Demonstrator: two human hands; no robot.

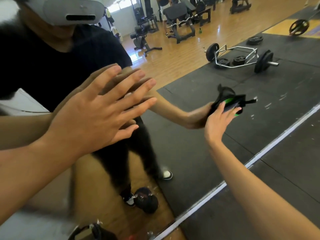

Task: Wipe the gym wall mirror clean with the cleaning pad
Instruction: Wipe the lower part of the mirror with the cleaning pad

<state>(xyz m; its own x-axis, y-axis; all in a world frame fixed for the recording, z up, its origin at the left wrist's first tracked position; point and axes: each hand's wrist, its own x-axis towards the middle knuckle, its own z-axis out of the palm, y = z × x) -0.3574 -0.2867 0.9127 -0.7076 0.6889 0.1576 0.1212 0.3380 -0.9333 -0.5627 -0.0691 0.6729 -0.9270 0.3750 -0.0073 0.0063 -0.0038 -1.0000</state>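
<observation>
The wiping step is under way: the right hand [218, 120] presses the cleaning pad [230, 103], a black pad with green edging, flat against the wall mirror [190, 94], fingers spread straight over its back rather than curled round it. The pad sits low on the glass, not far above the mirror's bottom edge, where a pale strip meets the rubber floor mat [285, 174]. The left hand [97, 108] lies released, palm and straight fingers flat on the mirror further left, holding nothing and apparently bracing. The next move likely calls for steady pressure while the pad sweeps across the untouched glass; white flecks and smears near the pad suggest that patch needs work. The bracing hand stands in the wipe's path to the left and may leave prints of its own. Reflected in the glass are a loaded trap bar [242, 58], loose weight plates, benches and a dark dumbbell [146, 200] near the feet.
</observation>
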